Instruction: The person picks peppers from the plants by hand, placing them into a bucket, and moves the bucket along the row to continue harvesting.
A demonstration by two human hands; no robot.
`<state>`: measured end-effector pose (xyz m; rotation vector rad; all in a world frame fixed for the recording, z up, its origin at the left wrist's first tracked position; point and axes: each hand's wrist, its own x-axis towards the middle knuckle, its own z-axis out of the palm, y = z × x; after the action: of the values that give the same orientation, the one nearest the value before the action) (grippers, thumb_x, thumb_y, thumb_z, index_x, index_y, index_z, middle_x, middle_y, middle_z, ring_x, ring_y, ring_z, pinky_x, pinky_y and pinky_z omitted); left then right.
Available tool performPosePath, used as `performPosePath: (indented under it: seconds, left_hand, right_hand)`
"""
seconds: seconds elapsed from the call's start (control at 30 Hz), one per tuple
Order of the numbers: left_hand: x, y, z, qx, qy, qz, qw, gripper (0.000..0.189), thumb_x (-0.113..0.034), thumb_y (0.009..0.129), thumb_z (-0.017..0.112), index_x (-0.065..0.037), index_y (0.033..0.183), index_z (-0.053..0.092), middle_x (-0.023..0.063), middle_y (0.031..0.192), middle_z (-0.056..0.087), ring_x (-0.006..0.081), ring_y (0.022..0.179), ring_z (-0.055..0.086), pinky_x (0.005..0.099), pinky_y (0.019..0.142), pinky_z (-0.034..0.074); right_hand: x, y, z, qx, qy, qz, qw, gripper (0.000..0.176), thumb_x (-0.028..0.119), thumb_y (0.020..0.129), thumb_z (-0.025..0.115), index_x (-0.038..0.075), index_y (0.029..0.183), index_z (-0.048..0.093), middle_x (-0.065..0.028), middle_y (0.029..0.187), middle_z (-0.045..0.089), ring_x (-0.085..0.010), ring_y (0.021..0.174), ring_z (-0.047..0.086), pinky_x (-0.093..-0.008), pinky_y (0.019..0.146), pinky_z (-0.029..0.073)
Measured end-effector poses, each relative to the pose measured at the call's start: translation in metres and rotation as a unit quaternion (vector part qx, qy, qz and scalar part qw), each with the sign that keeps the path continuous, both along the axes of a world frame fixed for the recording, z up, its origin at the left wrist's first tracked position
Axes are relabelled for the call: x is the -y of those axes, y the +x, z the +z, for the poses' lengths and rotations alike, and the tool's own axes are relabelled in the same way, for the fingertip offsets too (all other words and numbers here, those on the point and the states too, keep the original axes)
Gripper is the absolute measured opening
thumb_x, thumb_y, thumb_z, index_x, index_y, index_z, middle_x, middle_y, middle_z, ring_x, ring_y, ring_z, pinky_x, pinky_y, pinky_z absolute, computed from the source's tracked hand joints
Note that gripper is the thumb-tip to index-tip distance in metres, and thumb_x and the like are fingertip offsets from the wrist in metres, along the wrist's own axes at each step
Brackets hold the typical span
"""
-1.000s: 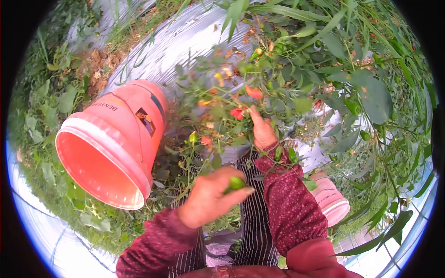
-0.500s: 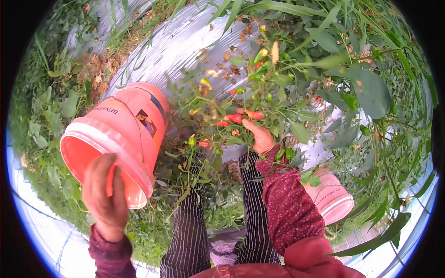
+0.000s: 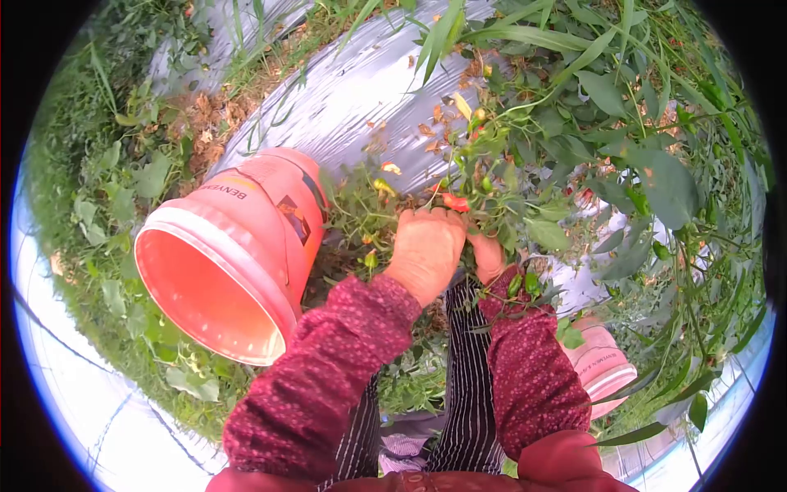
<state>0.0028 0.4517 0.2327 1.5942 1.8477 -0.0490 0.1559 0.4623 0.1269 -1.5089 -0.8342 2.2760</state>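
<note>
My left hand point(image 3: 426, 252) reaches in among the pepper plants with its fingers curled down; the fingertips and whatever they grip are hidden. Right beside it, my right hand point(image 3: 487, 256) is closed and partly covered by the left. A red pepper point(image 3: 455, 202) shows just past the fingers of both hands, where the right hand's hold is. Green peppers point(image 3: 523, 285) hang over my right wrist. To the left, a pink bucket point(image 3: 234, 238) lies tilted, its mouth toward me and its visible inside bare.
A second pink bucket point(image 3: 602, 365) stands at the lower right, partly behind leaves and my sleeve. Silvery plastic sheeting point(image 3: 352, 94) covers the ground ahead. Long grass blades point(image 3: 566, 49) and broad leaves point(image 3: 660, 184) crowd the right side.
My left hand has moved from the bucket's mouth over to the peppers beside my right hand. The view has shifted slightly, and fewer red peppers show around the hands.
</note>
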Motion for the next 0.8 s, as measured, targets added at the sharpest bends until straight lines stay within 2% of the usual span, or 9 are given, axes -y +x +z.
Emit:
performPosePath:
  seconds: [0.2,0.3,0.37,0.4,0.47,0.5,0.63,0.7,0.8]
  left_hand:
    - [0.008,0.006,0.012,-0.025,0.049,0.029,0.998,0.010,-0.015,0.073,0.056,-0.007,0.078,0.060,0.0073,0.076,0.059,0.0242,0.076,0.059,0.0411,0.074,0.041]
    - [0.011,0.005,0.015,-0.007,0.031,0.025,0.999,0.009,-0.014,0.072,0.056,-0.008,0.078,0.060,0.0071,0.074,0.059,0.0239,0.074,0.059,0.0401,0.073,0.041]
    - [0.014,0.010,0.021,0.020,0.037,-0.010,0.999,0.011,-0.014,0.071,0.057,-0.008,0.079,0.059,0.0071,0.073,0.059,0.0237,0.072,0.059,0.0394,0.073,0.041]
    - [0.018,0.018,0.028,0.041,0.053,-0.033,0.997,0.012,-0.014,0.070,0.058,-0.007,0.081,0.059,0.0071,0.073,0.059,0.0235,0.071,0.058,0.0391,0.074,0.040]
    - [0.021,0.027,0.045,0.066,0.012,-0.015,0.998,0.017,-0.012,0.070,0.058,-0.007,0.086,0.059,0.0062,0.074,0.059,0.0240,0.072,0.059,0.0384,0.075,0.041]
    - [0.025,0.024,0.051,0.150,0.039,0.070,0.985,0.018,-0.009,0.070,0.058,-0.006,0.088,0.058,0.0073,0.076,0.060,0.0250,0.075,0.060,0.0389,0.075,0.042]
    - [0.062,-0.007,0.053,0.350,0.066,0.430,0.830,0.025,0.004,0.072,0.051,-0.005,0.095,0.051,0.0060,0.082,0.054,0.0159,0.075,0.054,0.0270,0.071,0.045]
    - [0.076,-0.028,0.031,0.463,-0.008,0.672,0.579,0.014,-0.011,0.079,0.055,-0.006,0.092,0.051,-0.0007,0.078,0.049,0.0124,0.068,0.047,0.0266,0.067,0.042]
    - [0.077,-0.049,-0.007,0.458,-0.225,0.756,0.409,0.027,-0.031,0.083,0.060,-0.008,0.095,0.053,-0.0013,0.076,0.048,0.0125,0.065,0.045,0.0293,0.066,0.041]
  right_hand:
    - [0.021,0.010,-0.033,-0.061,-0.066,-0.020,0.996,0.031,0.014,0.085,0.063,0.005,0.113,0.056,-0.0024,0.112,0.058,-0.0140,0.100,0.053,-0.0297,0.085,0.043]
    - [0.028,0.010,-0.034,-0.048,0.049,-0.008,0.998,0.026,0.013,0.085,0.063,0.004,0.109,0.058,-0.0026,0.106,0.060,-0.0140,0.097,0.054,-0.0296,0.085,0.043]
    - [0.045,0.019,-0.062,0.104,0.326,0.119,0.932,0.021,0.012,0.084,0.064,0.004,0.103,0.059,-0.0019,0.095,0.062,-0.0130,0.083,0.057,-0.0279,0.075,0.046]
    - [0.030,0.005,-0.034,0.104,0.325,0.121,0.932,0.021,0.012,0.084,0.064,0.004,0.103,0.059,-0.0019,0.095,0.062,-0.0130,0.083,0.057,-0.0279,0.075,0.046]
    - [-0.007,-0.020,0.022,0.081,0.002,0.007,0.997,0.019,0.014,0.083,0.065,0.005,0.099,0.060,-0.0002,0.086,0.062,-0.0110,0.068,0.056,-0.0264,0.062,0.046]
    - [-0.009,-0.024,0.025,0.067,0.041,0.017,0.997,0.025,0.021,0.086,0.063,0.004,0.104,0.059,-0.0017,0.083,0.056,-0.0119,0.061,0.049,-0.0293,0.056,0.043]
    - [-0.014,-0.023,0.039,0.037,0.007,-0.026,0.999,0.020,0.021,0.085,0.064,0.004,0.093,0.059,-0.0023,0.075,0.056,-0.0121,0.064,0.050,-0.0283,0.059,0.042]
    - [-0.010,-0.010,0.029,0.037,0.002,-0.017,0.999,0.021,0.022,0.085,0.063,0.004,0.093,0.059,-0.0025,0.074,0.056,-0.0121,0.065,0.050,-0.0283,0.063,0.041]
    - [-0.010,-0.010,0.035,0.029,-0.003,-0.006,1.000,0.022,0.024,0.086,0.062,0.003,0.094,0.059,-0.0020,0.072,0.057,-0.0118,0.068,0.051,-0.0283,0.071,0.039]
